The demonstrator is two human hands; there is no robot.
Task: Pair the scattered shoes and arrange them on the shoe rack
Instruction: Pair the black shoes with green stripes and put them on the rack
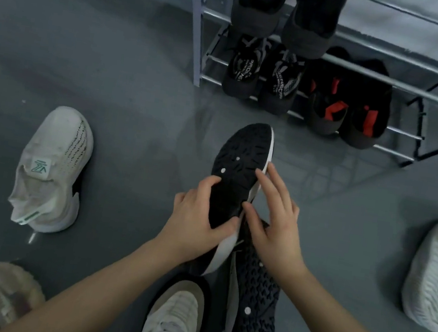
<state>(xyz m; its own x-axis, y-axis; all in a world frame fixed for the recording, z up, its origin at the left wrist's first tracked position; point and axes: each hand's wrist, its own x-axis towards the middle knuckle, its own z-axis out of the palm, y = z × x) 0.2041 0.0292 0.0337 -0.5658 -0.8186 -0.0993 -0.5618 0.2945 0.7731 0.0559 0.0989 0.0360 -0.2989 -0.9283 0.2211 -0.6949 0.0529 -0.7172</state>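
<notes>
Black shoe [236, 168], sole up, is gripped at its heel by the left hand [198, 219], while the right hand [274, 225] touches its side with straight fingers, near the shoe rack [198, 49].

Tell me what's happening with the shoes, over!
Left hand grips black shoe, sole up. Right hand fingers on its edge. Matching shoe underneath. Rack ahead, path clear.

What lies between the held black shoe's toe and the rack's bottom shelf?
Only bare grey floor, in the head view, between the black shoe and the rack.
</notes>
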